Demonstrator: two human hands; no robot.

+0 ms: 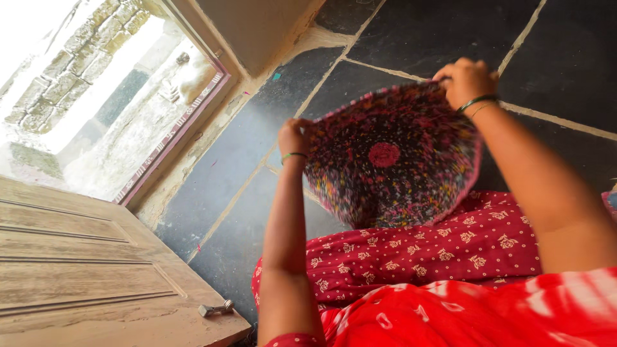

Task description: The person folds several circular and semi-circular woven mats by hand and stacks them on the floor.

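Left hand: our left hand [293,136] was raised in front of us, its fingers curled shut on the left edge of the patchwork cloth [392,157]; a green bangle [294,155] sat at that wrist.

Right hand: our right hand [465,80] was lifted higher and further out, its fingers closed over the cloth's top edge; dark bangles [477,101] ringed that wrist.

Cloth: we held the dark, many-coloured cloth stretched between both hands, up off the floor and above our lap. It had a pink border and a round red patch [384,154] near its middle. It was blurred, so we could not tell its finer pattern.

Lap: under the cloth's lower edge lay our red printed garment [424,250], with a brighter red fabric [463,315] nearer the camera.

Floor: dark stone slabs [424,32] with pale joints lay beneath and beyond the cloth.

Door: a wooden door [83,270] stood open at our left, a metal latch [215,309] near its lower edge, well apart from our left arm.

Doorway: beyond the threshold [173,138] we saw bright daylight and a stone wall [71,58] outside.
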